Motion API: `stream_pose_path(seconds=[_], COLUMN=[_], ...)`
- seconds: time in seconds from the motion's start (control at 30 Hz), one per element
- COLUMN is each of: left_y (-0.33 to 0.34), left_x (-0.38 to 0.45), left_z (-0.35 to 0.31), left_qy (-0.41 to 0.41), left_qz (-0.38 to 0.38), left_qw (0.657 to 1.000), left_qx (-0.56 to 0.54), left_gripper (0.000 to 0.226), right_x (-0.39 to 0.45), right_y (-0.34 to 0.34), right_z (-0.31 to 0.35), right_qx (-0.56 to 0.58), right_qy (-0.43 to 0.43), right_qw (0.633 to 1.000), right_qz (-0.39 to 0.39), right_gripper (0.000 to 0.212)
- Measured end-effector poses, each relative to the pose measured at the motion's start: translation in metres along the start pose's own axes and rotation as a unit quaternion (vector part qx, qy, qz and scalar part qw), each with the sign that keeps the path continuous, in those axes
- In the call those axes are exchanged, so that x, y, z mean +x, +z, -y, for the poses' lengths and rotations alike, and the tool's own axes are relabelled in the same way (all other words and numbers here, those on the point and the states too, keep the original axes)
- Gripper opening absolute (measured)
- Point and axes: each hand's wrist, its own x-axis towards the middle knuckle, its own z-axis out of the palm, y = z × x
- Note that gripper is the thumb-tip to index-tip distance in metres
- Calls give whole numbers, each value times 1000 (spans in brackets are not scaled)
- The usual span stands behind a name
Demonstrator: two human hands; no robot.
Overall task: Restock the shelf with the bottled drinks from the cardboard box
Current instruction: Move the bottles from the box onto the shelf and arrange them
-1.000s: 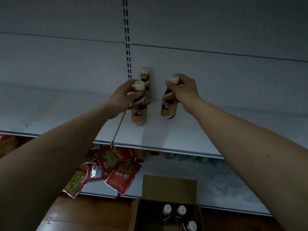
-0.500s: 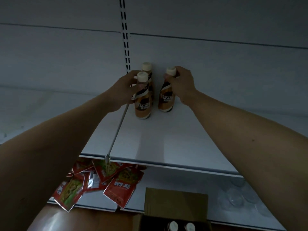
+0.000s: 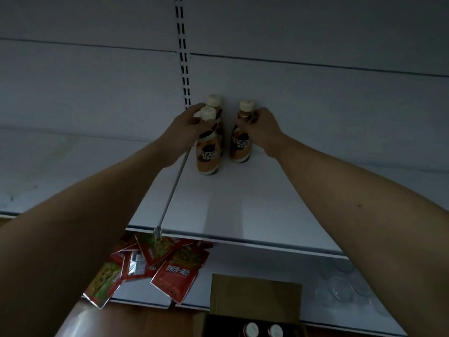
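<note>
Left hand (image 3: 185,128): gripping front bottle (image 3: 207,148), partly hiding rear bottle (image 3: 217,117) behind it.
Right hand (image 3: 261,128): gripping right bottle (image 3: 241,139), covering its shoulder.
Box (image 3: 255,310): below hands, cut off.

Shop: retail shelving (image 3: 243,203), snack packets (image 3: 170,268)

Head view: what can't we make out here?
- Cardboard box: cut off by the bottom edge; only two bottle caps show, so the count left is unknown.
- Back bottle: body hidden behind the front bottle and left hand.
- Right bottle: right hand covers its neck; label partly readable.
- Clear items on the lower shelf: too dim to identify.
</note>
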Motion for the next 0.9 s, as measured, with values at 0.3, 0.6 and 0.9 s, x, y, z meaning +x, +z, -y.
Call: stream_pose_path(seconds=[0.3, 0.6, 0.9], left_y=[13, 41, 97], left_x=[-52, -162, -267], left_z=[-8, -17, 50], left_qy=[-43, -59, -63], left_qz=[-177, -56, 20], left_qw=[934, 907, 931], left_qx=[307, 412, 360], left_gripper=[51, 31, 18], right_x=[-78, -208, -312], right_y=[-37, -67, -60], right_z=[28, 35, -34], right_qx=[-97, -180, -147], right_qy=[-20, -26, 28], right_qw=[994, 972, 969], right_qz=[43, 146, 196], right_gripper=[30, 32, 39])
